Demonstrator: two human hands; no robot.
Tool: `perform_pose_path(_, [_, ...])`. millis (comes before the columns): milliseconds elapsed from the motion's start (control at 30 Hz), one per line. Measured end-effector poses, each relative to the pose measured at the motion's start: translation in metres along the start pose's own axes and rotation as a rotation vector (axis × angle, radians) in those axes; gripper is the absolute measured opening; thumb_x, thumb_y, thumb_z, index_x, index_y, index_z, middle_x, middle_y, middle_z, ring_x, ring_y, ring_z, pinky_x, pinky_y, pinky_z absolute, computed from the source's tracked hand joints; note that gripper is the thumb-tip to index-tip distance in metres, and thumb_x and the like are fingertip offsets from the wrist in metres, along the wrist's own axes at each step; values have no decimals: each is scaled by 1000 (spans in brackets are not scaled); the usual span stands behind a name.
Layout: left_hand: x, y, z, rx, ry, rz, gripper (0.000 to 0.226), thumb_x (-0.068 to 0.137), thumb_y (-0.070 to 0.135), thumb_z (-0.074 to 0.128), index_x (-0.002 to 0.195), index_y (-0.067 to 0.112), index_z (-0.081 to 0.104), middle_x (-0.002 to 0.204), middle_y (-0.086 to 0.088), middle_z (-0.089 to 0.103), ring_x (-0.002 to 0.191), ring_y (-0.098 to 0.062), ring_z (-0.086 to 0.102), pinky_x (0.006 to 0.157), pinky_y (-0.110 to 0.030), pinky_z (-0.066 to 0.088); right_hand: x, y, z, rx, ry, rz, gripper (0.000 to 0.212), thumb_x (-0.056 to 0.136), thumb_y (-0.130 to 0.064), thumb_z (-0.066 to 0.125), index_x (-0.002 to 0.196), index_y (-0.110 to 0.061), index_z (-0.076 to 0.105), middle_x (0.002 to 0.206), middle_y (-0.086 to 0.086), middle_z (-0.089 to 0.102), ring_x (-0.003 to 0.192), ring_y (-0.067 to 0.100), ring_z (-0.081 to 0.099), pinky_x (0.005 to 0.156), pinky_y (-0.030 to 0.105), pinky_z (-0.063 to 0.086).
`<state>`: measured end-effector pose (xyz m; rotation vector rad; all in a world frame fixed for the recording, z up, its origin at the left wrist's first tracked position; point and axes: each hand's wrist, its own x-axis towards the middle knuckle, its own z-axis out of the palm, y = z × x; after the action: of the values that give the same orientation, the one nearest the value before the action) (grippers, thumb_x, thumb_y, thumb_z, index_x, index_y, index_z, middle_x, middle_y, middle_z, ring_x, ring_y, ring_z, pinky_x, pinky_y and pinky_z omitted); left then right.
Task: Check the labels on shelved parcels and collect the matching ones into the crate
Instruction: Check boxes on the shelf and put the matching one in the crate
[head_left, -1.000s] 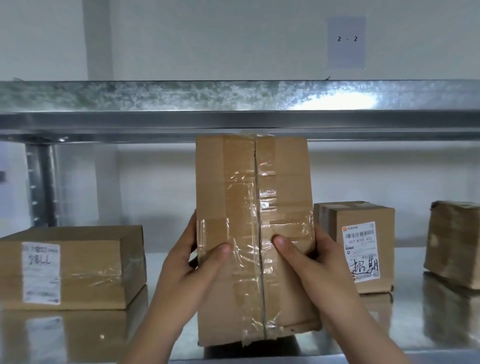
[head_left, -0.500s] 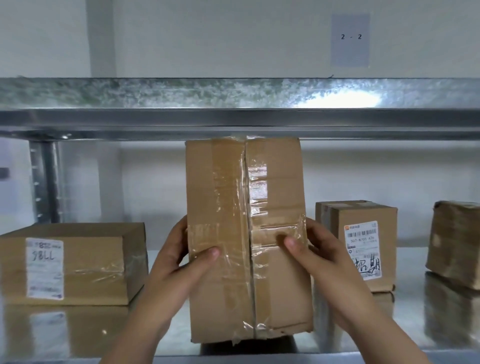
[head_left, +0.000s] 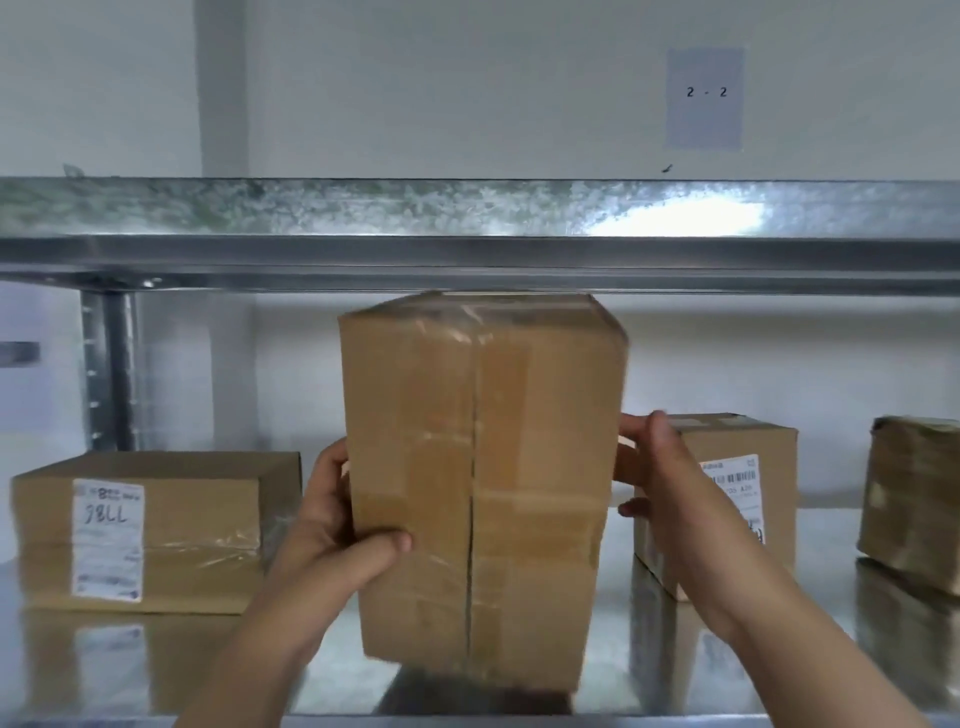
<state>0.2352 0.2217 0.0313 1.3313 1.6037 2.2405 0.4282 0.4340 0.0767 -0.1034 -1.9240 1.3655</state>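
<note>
Checking is the step in hand, by my reading: the person holds a tall cardboard parcel (head_left: 483, 493) upright, lifted just clear of the metal shelf (head_left: 821, 597), its top close under the upper shelf (head_left: 467, 218). The left hand (head_left: 332, 530) grips the parcel's left edge, thumb (head_left: 384, 545) pressed across the front face and fingers gone behind. The right hand (head_left: 670, 493) is cupped at the right edge with fingertips and thumb pointing at the hidden side face; whether it clamps or only steadies, I cannot tell.

The face towards us shows only a taped centre seam and clear tape, no label. So the next move, I would judge, is to turn the parcel until its label shows, minding the low headroom, then compare it. No crate is in sight.

As for writing, a paper sign (head_left: 705, 98) on the wall reads "2 - 2". The flat box (head_left: 197, 519) to the left carries a white label (head_left: 108, 540) with a bold "8" and handwriting that looks like "98LL". The smaller box (head_left: 737, 441) behind the right wrist has a barcode label (head_left: 737, 478), its print too blurred to read. A tape-wrapped parcel (head_left: 914, 499) at far right shows no label.
</note>
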Motion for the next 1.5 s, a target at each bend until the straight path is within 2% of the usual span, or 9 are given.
perform_pose_path(200, [6, 9, -3, 439, -88, 30, 79, 72, 7, 86, 123, 54, 48, 137, 17, 58, 118, -5, 62, 91, -27, 53, 1, -23, -12, 347, -124, 114, 120, 38, -98, 74, 135, -27, 69, 130, 4, 75, 123, 25, 71, 107, 47, 49])
perform_pose_path(400, [3, 33, 19, -106, -73, -77, 29, 91, 26, 70, 117, 19, 60, 140, -20, 60, 120, -39, 57, 85, -42, 54, -4, -24, -6, 113, -84, 61, 78, 58, -35, 93, 131, -37, 64, 123, -1, 77, 111, 20, 76, 97, 40, 56])
perform_pose_path(500, [-1, 38, 32, -89, -57, -175, 56, 89, 49, 73, 138, 35, 50, 139, -5, 65, 120, -26, 65, 104, -48, 53, -9, -16, 1, 81, -85, 57, 64, 67, -24, 87, 124, -44, 66, 118, -5, 79, 109, 16, 76, 94, 34, 56])
perform_pose_path(567, [-10, 43, 38, 11, -126, -151, 92, 61, 59, 91, 139, 51, 42, 127, 15, 71, 110, -4, 71, 89, -22, 59, -13, -7, 5, 88, -85, 70, 63, 68, -22, 85, 123, -45, 65, 118, -4, 79, 111, 16, 75, 93, 32, 56])
perform_pose_path(633, [-13, 34, 38, 75, -100, -118, 93, 62, 44, 96, 134, 53, 39, 119, 18, 73, 102, 6, 70, 74, -8, 55, -15, 0, 8, 126, -57, 92, 64, 67, -25, 92, 122, -47, 65, 118, -5, 79, 110, 18, 76, 95, 38, 57])
perform_pose_path(1033, [-9, 13, 46, 113, -81, -69, 75, 71, 37, 76, 134, 53, 39, 117, 22, 72, 107, 2, 69, 79, -11, 55, -19, 15, 19, 187, 67, 106, 61, 65, -33, 83, 124, -34, 65, 107, -1, 82, 94, 20, 80, 83, 36, 60])
perform_pose_path(1167, [4, 18, 29, 8, 100, -158, 16, 99, 36, 65, 107, 23, 66, 99, -10, 73, 110, -29, 73, 78, -31, 60, -12, 18, 3, 281, 1, 145, 60, 77, -59, 81, 126, -26, 70, 123, 5, 77, 113, 26, 74, 93, 45, 60])
perform_pose_path(1300, [-4, 28, 27, -202, 154, -301, 76, 74, 80, 40, 103, 23, 81, 94, -16, 80, 82, -34, 78, 82, -51, 59, 5, 14, -6, 392, 6, 191, 111, 64, -94, 64, 134, -7, 64, 132, 21, 69, 126, 38, 66, 92, 51, 63])
perform_pose_path(1500, [4, 30, 26, -264, 119, -300, 77, 88, 76, 33, 101, 21, 85, 108, -15, 79, 98, -30, 77, 102, -51, 52, 14, -2, -9, 248, 0, 194, 84, 84, -82, 34, 129, -24, 73, 125, 17, 75, 123, 35, 68, 98, 47, 55])
